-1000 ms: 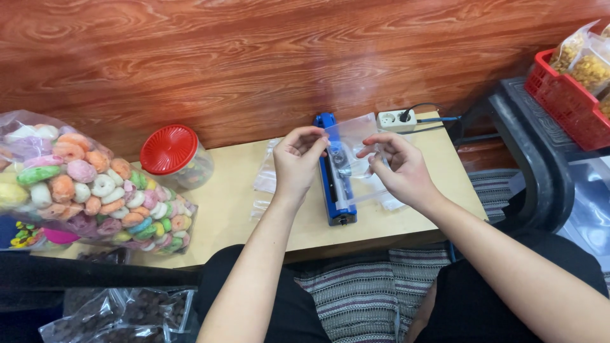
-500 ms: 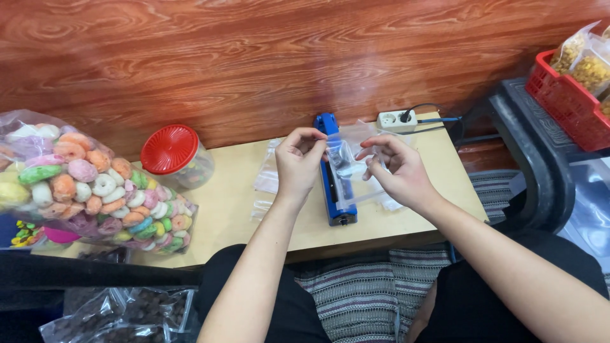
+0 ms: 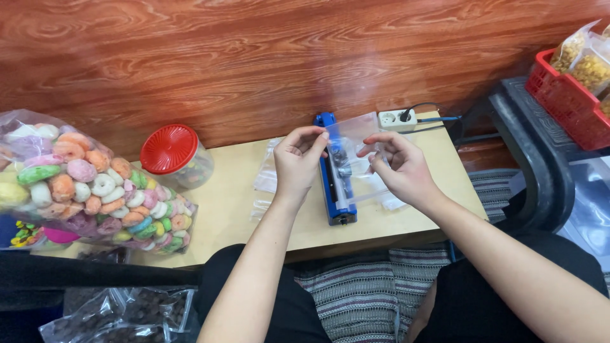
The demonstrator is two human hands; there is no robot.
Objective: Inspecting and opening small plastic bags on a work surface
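Looking down over a low pale wooden table [image 3: 241,209] set against a reddish wood-grain wall [image 3: 254,57]; both forearms reaching forward from the bottom edge, wrists bent slightly inward. Left hand [image 3: 298,162] pinching the upper left corner of a small clear plastic bag [image 3: 352,159] between thumb and fingertips; right hand [image 3: 397,168] pinching the bag's right side, fingers curled, thumb on top. Bag held upright and stretched between the two hands, directly above a long blue heat sealer [image 3: 330,190] lying lengthwise on the table; dark small contents inside the bag, hard to make out.

Lying flat on the table beside the left hand, a few more empty clear plastic bags [image 3: 265,174]; behind the sealer, a white power strip [image 3: 397,119] with a black plug in it. Further left, a clear round jar with a red lid [image 3: 175,155], contents blurred; beside it a large clear sack of pastel ring-shaped cereal [image 3: 76,184], cut off by the left edge. At lower left, a clear bag of dark brown pieces [image 3: 121,314], partly cut off. At upper right, a red plastic basket [image 3: 569,105] holding packets of yellow snacks [image 3: 588,60], cropped by the frame edge.
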